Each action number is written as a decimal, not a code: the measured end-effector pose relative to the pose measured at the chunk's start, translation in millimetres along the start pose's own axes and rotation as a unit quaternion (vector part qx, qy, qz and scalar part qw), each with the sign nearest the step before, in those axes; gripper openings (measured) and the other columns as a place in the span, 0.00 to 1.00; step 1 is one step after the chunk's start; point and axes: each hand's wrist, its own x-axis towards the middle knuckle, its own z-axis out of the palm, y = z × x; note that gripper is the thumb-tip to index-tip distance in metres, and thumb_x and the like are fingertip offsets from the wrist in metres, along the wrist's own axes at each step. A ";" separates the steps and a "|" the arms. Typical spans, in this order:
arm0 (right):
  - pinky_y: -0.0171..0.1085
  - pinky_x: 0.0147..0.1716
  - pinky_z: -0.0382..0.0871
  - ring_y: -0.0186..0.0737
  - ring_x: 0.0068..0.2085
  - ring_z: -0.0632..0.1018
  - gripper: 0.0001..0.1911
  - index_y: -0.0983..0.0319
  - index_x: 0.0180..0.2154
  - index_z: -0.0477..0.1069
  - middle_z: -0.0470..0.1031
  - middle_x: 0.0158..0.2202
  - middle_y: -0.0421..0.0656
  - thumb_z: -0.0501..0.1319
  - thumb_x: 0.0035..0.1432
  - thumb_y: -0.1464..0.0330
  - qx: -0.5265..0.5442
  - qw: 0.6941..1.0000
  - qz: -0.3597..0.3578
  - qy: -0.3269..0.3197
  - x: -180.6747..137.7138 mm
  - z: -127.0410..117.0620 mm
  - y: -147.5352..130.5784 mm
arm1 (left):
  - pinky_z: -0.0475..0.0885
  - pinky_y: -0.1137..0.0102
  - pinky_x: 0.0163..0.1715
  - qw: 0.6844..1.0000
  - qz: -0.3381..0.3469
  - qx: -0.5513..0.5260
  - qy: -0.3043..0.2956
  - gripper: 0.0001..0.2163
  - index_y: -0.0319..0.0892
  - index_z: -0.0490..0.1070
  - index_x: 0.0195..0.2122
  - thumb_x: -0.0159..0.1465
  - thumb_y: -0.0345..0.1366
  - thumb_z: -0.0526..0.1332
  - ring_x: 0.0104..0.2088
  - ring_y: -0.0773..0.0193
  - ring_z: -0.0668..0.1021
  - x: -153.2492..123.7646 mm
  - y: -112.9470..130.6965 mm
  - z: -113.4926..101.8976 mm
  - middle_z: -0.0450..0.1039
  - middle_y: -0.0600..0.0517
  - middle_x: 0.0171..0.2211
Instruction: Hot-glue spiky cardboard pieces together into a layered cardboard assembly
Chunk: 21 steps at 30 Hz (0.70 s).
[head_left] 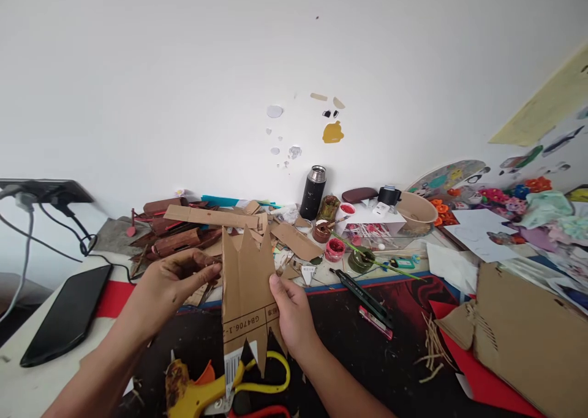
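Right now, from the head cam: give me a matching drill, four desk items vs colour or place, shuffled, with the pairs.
Things:
1. cardboard piece
2. flask
3. phone
4. scissors

Descriptions:
A. yellow handles, near edge, below the cardboard
B. black, flat at far left
C. held between left hand and right hand
D. upright against the wall, steel cap

Pairs: 1-C, 2-D, 3-B, 4-A

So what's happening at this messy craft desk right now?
A person holds a jagged-cut brown cardboard piece upright with both hands: left hand at its left edge, right hand at its right edge. Below it lies a yellow glue gun on the dark desk mat, with a black utility knife to the right.
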 end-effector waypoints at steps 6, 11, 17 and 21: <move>0.44 0.40 0.75 0.49 0.36 0.80 0.37 0.60 0.34 0.85 0.84 0.32 0.45 0.70 0.58 0.31 0.007 1.000 -0.004 -0.010 -1.9 1.2 -4.3 | 0.69 0.69 0.27 0.999 0.014 0.029 -0.024 0.26 0.46 0.70 0.24 0.64 0.62 0.69 0.24 0.62 0.73 -1.8 -5.3 0.3 0.72 0.54 0.21; 0.41 0.36 0.72 0.45 0.34 0.75 0.37 0.60 0.29 0.80 0.79 0.28 0.43 0.68 0.60 0.31 -0.030 0.999 -0.025 -0.004 -1.1 0.1 -2.9 | 0.61 0.70 0.20 0.998 0.005 0.029 0.053 0.29 0.47 0.63 0.21 0.70 0.63 0.62 0.20 0.66 0.64 -7.4 -3.4 -0.1 0.60 0.57 0.18; 0.38 0.30 0.61 0.39 0.30 0.65 0.37 0.57 0.25 0.64 0.64 0.25 0.37 0.63 0.66 0.33 -0.105 0.992 -0.063 -0.003 -3.0 0.0 2.0 | 0.74 0.71 0.26 0.958 0.176 0.159 0.163 0.15 0.48 0.85 0.38 0.74 0.51 0.64 0.25 0.63 0.79 -20.6 3.3 -1.8 0.84 0.52 0.30; 0.38 0.29 0.56 0.37 0.29 0.62 0.34 0.56 0.25 0.60 0.58 0.25 0.35 0.60 0.72 0.39 -0.181 0.979 -0.096 -0.018 -7.0 0.7 4.0 | 0.81 0.69 0.46 0.871 0.359 0.268 0.201 0.09 0.53 0.86 0.51 0.76 0.35 0.65 0.44 0.60 0.88 -25.8 3.3 -1.3 0.90 0.54 0.45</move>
